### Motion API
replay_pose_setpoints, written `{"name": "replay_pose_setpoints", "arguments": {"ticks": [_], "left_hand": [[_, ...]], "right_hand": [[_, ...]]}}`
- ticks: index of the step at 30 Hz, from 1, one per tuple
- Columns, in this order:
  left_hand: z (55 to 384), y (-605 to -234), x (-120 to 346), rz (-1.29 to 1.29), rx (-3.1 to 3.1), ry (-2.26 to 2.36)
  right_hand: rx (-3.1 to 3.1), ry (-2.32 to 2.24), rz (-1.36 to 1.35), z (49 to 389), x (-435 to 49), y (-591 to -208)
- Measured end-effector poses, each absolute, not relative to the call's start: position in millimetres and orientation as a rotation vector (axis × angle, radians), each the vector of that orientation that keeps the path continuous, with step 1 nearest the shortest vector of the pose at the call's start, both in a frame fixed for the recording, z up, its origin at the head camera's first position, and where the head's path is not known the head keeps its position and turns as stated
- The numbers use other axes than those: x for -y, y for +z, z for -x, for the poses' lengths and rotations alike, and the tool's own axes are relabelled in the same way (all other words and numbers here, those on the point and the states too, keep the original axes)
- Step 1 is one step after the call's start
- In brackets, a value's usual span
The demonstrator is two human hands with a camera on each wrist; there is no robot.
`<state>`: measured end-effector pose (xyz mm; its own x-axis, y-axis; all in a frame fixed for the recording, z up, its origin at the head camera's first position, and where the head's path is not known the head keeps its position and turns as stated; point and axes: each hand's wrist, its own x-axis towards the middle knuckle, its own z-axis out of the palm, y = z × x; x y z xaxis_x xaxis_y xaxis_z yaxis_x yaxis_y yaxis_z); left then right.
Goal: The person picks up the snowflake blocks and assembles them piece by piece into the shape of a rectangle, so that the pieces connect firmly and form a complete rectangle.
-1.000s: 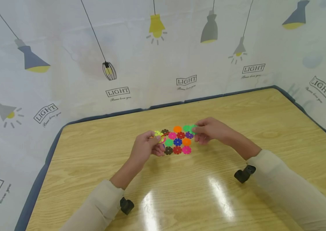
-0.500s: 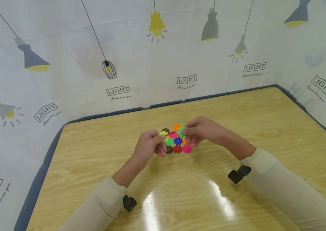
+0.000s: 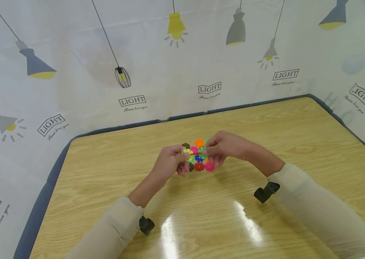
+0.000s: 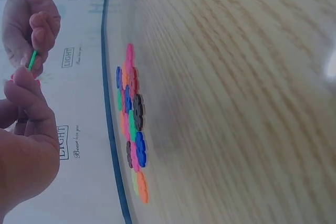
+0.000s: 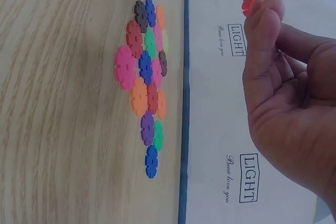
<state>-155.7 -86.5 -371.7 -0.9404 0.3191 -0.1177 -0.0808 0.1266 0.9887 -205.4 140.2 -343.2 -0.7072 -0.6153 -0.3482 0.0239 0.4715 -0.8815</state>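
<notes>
Above the table, my left hand (image 3: 170, 162) pinches a yellow snowflake disc (image 3: 187, 151), a flat plastic round with a notched edge. Facing it, my right hand (image 3: 229, 146) pinches a green snowflake disc (image 4: 32, 60) by thumb and forefinger. A red snowflake disc (image 5: 248, 8) stands between the two, crosswise to the yellow one. It meets the yellow disc's edge; whether the green disc is slotted into it I cannot tell. Below the hands, several loose discs in mixed colours lie flat, among them an orange disc (image 3: 199, 143) and a pink disc (image 3: 209, 166).
The loose discs lie close together in rows, with a purple disc (image 5: 147, 128) and a blue disc (image 5: 151, 161) at one end. A wooden table (image 3: 111, 154) bears them. Behind its dark edge stands a white sheet (image 3: 166, 79) printed with lamps.
My right hand has moved left with the green disc, up to the red disc. The left hand has shifted slightly right with the yellow one. The discs on the table have not moved.
</notes>
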Motion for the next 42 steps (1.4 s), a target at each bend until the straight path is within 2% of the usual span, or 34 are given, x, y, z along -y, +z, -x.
{"name": "replay_pose_setpoints", "arguments": {"ticks": [7, 13, 20, 25, 31, 42], "left_hand": [[157.7, -371.8, 86.6, -0.264, -2.106, 1.808], [161.5, -367.3, 88.6, -0.119, -2.073, 1.802], [164.9, -372.8, 84.5, -0.101, -1.937, 1.865], [165.7, -374.5, 84.4, 0.005, -1.947, 1.912], [166.2, -378.7, 92.8, 0.144, -2.011, 1.931], [165.0, -385.7, 101.7, 0.155, -2.086, 1.904]], "right_hand": [[-2.03, -1.245, 0.493, 206.6, -143.4, -344.3], [-2.043, -1.299, 0.452, 210.1, -143.5, -344.0], [-2.065, -1.274, 0.507, 214.7, -143.7, -343.9], [-2.034, -1.313, 0.49, 222.1, -152.9, -347.2], [-2.08, -1.413, 0.374, 240.5, -172.1, -359.8], [-2.195, -1.408, 0.096, 258.7, -188.7, -392.4]]}}
